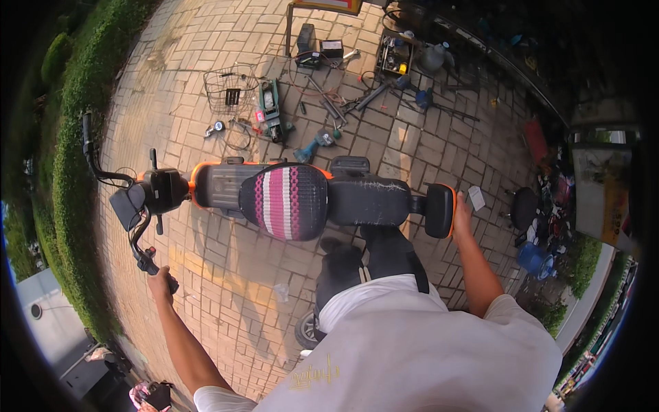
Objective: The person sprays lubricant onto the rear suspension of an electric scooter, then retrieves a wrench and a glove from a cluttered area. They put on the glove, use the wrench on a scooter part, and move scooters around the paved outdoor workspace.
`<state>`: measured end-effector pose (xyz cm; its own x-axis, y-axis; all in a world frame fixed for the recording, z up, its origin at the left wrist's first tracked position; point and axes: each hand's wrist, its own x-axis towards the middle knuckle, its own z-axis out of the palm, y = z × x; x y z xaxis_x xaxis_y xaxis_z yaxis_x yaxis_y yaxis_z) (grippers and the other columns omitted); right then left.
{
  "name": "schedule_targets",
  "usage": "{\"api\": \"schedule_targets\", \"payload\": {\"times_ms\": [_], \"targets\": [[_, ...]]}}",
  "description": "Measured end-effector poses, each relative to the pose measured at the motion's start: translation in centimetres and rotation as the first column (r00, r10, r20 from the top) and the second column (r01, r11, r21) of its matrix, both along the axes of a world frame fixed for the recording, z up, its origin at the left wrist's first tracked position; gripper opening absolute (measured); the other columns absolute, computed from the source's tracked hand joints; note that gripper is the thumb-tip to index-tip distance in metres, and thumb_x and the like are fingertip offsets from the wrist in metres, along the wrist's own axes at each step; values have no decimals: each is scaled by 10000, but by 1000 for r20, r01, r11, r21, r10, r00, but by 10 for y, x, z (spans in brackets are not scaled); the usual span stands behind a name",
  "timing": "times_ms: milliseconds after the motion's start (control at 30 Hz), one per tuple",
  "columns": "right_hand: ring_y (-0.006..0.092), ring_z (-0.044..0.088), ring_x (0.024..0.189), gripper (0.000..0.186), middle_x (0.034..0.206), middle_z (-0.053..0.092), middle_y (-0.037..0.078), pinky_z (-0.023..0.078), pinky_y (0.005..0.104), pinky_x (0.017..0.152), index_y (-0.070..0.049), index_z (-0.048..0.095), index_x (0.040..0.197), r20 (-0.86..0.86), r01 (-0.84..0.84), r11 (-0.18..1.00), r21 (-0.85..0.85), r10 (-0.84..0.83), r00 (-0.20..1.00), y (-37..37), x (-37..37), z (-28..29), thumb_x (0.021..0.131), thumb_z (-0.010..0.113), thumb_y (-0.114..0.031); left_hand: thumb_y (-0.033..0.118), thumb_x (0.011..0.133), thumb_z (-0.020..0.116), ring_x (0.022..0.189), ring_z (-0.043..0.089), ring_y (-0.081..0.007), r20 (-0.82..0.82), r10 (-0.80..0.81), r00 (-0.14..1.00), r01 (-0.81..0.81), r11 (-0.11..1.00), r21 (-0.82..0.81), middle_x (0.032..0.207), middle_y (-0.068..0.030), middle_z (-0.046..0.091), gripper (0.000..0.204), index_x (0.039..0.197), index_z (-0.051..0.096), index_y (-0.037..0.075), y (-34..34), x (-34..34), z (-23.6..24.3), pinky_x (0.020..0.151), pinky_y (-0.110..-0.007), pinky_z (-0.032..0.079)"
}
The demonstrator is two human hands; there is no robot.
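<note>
An electric scooter (220,185) with orange trim stands crosswise in front of me, its handlebar (141,242) at the left. My left hand (162,283) is wrapped round the near handlebar grip (173,283). On the front seat (285,201) lies a dark knitted cover with pink and white stripes. Behind it comes a scuffed black rear seat (371,201). At the right end is a padded backrest (438,211) edged in orange, and my right hand (463,218) grips its outer edge. Its fingertips are partly hidden.
Beyond the scooter lie a wire basket (231,90), a green tool case (270,103), a blue power tool (316,145) and an open toolbox (395,55). A blue water jug (535,261) lies at the right. A hedge (79,172) runs along the left. Part of another wheel (307,331) shows beside me.
</note>
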<state>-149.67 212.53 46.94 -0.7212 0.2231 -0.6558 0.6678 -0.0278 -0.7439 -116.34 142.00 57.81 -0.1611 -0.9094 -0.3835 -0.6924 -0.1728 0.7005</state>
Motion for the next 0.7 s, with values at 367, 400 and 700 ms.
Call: {"api": "schedule_targets", "payload": {"times_ms": [367, 400, 700], "targets": [[386, 545, 1087, 674, 1216, 545, 209, 443, 452, 889, -57, 441, 1291, 35, -173, 299, 938, 415, 909, -32, 1, -2, 814, 586, -511, 169, 766, 667, 411, 495, -138, -102, -9, 995, 5, 999, -41, 537, -25, 488, 245, 678, 459, 74, 14, -24, -2, 386, -272, 401], [389, 550, 1079, 682, 1191, 563, 210, 434, 459, 898, -47, 443, 1278, 6, -164, 329, 930, 431, 902, -27, -2, -4, 808, 583, -520, 187, 762, 678, 417, 497, -139, -92, -16, 996, 11, 999, -50, 551, -27, 493, 245, 731, 470, 61, 21, -30, 3, 397, -272, 408], [385, 583, 1003, 596, 1192, 531, 224, 490, 475, 822, -31, 463, 1281, 30, -273, 289, 918, 635, 772, 9, -37, -31, 864, 566, -446, 429, 780, 654, 996, 600, -348, -184, 297, 937, -285, 954, 90, 1018, -222, 635, 661, 1250, 484, -3, 275, 82, -143, 858, -392, 458]]}}
